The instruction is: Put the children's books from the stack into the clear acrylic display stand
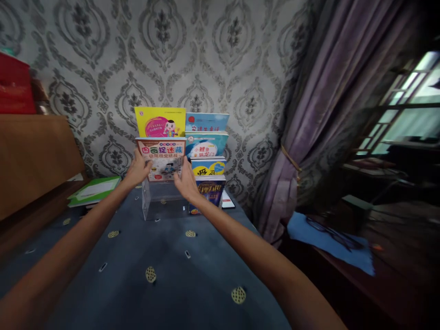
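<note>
A picture book (165, 160) with colourful Chinese lettering stands upright between my hands, held by its two sides. My left hand (139, 167) is closed on its left edge, thumb on the cover. On the right edge my right hand (186, 179) grips it the same way. Behind it rises a yellow book (160, 121) with a cartoon child. Below the held book shows a clear tiered stand (161, 201). Its right column holds a light blue book (208, 122), a teal book (209, 142), a yellow-and-blue book (208, 167) and a dark blue book (210, 192).
The stand rests on a dark blue patterned tablecloth (168, 279) against the wallpapered wall. Left lie a green book (94, 190) and a brown box (37, 160) under a red one. A phone-like object (227, 200) lies behind the stand. Right are a curtain (295, 133) and glasses (333, 233) on blue cloth.
</note>
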Demonstrator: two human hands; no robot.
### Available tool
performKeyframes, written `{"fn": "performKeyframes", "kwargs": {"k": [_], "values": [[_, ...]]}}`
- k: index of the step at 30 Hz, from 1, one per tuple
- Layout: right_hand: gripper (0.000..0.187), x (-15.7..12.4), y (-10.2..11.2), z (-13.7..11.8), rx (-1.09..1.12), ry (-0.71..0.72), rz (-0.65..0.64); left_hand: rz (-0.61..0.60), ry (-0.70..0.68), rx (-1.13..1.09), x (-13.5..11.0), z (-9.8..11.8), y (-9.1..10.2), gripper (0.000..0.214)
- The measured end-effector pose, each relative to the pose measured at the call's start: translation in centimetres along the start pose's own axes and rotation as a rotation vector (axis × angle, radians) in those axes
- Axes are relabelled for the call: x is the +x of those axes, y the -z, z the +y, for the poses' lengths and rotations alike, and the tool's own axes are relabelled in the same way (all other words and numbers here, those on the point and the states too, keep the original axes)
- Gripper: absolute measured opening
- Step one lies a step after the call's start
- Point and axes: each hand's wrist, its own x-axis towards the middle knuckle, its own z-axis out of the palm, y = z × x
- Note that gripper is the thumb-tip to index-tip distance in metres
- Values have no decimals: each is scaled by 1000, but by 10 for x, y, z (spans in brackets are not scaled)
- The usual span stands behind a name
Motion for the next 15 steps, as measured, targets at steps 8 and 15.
{"fn": "performKeyframes", "kwargs": {"k": [8,15], "values": [[61,-130,-7,-17,108,78,-357,-5,27,-82,1,-3,8,51],[53,-198,-15,-3,180,-115,-518,70,-21,-207,-61,13,20,51]]}}
